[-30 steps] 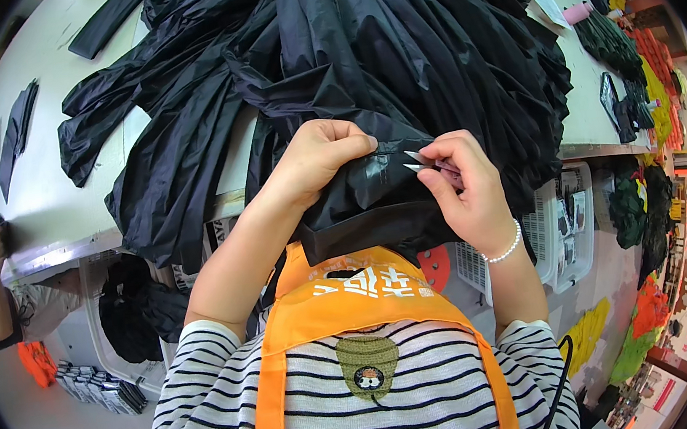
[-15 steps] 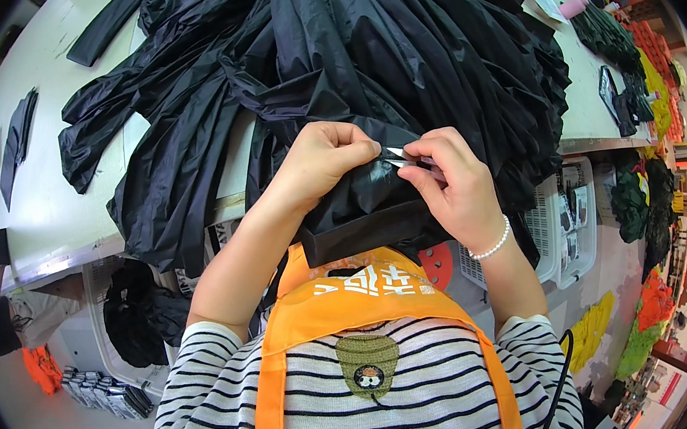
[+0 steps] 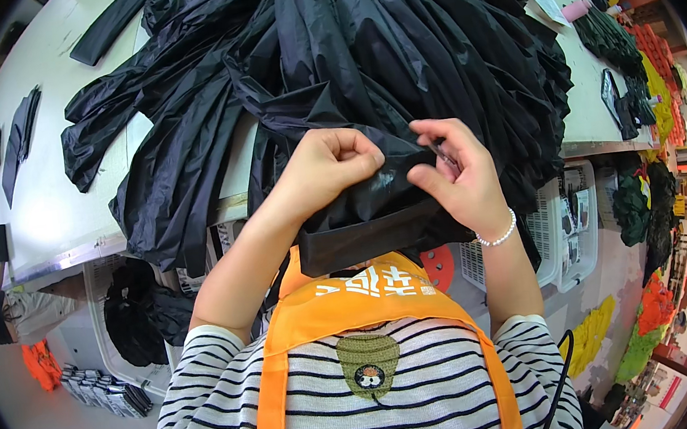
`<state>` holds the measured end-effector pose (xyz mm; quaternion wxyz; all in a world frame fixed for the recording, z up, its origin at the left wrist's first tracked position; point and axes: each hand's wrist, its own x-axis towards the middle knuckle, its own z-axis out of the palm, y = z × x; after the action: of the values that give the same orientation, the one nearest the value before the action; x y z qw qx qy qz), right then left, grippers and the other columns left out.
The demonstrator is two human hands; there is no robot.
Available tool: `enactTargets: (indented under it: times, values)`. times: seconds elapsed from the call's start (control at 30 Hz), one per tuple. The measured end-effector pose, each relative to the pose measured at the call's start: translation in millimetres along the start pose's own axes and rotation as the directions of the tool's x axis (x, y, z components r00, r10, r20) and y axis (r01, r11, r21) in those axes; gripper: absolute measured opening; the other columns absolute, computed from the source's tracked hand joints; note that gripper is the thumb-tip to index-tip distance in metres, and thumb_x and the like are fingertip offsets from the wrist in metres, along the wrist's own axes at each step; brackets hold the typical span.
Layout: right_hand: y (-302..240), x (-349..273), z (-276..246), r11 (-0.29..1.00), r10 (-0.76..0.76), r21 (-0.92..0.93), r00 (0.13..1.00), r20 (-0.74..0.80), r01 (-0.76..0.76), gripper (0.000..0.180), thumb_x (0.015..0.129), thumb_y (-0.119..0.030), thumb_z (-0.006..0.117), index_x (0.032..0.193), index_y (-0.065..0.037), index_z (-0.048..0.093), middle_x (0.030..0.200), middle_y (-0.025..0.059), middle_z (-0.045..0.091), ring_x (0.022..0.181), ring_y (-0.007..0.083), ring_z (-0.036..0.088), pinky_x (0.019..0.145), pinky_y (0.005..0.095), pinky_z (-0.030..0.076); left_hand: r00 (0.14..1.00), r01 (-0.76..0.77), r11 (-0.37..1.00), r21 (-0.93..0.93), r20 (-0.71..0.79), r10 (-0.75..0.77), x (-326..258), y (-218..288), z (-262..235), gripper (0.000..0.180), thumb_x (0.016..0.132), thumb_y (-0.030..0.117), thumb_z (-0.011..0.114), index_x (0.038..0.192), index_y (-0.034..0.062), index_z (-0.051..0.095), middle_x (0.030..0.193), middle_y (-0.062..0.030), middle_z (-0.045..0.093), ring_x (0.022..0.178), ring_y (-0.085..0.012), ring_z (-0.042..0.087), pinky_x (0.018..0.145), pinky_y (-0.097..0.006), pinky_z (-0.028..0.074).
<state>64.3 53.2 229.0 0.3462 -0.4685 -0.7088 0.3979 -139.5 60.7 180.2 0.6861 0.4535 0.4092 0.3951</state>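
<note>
The step in hand looked like close work on one edge of black fabric, which lay between and beneath the hands, with the larger dark heap beyond them. The left hand pinched the edge between thumb and curled forefinger. The right hand, just beside it, was half open, thumb and forefinger apart, other fingers seemingly curled around a small tool, mostly hidden. The next move seemingly called for a steady left pinch.
</note>
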Motion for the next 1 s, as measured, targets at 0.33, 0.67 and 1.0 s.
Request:
enactTargets:
  times: [0.33,0.67,1.0]
  values:
    - [30,-23,-48,0.955,0.007,-0.289,0.973,0.231,0.062,0.015,0.068,0.012,0.061,0.076,-0.001,0.059,0.080,0.0080,0.057,0.063,0.0196,0.056,0.055,0.0272,0.043,0.839,-0.274,0.605,0.748,-0.122,0.531,-31,-24,-35,0.015,0.075,0.012,0.074,0.083,0.0016,0.067,0.073,-0.0088,0.066,0.060,-0.0155,0.061,0.057,-0.025,0.047]
    - [220,-143,-166,0.258,0.773,-0.914,0.635,0.001,-0.313,0.013,0.071,-0.007,0.061,0.078,-0.004,0.071,0.081,0.0231,0.064,0.082,0.0376,0.064,0.076,0.0425,0.051,0.387,0.727,0.354,0.589,-0.777,0.497,-155,-182,-217,0.050,0.070,0.026,0.076,0.113,0.0088,0.058,0.118,-0.0132,0.054,0.107,-0.0340,0.052,0.091,-0.043,0.043]
    - [26,23,37,0.974,-0.039,-0.201,0.950,0.311,0.106,0.023,0.086,0.002,0.056,0.107,-0.004,0.065,0.092,0.0119,0.068,0.083,0.0177,0.067,0.072,0.0265,0.051,0.348,0.275,0.735,0.620,-0.777,0.525,-158,-117,-181,0.020,0.085,0.015,0.066,0.085,-0.0047,0.062,0.060,-0.0114,0.052,0.054,-0.0102,0.046,0.053,-0.026,0.039]
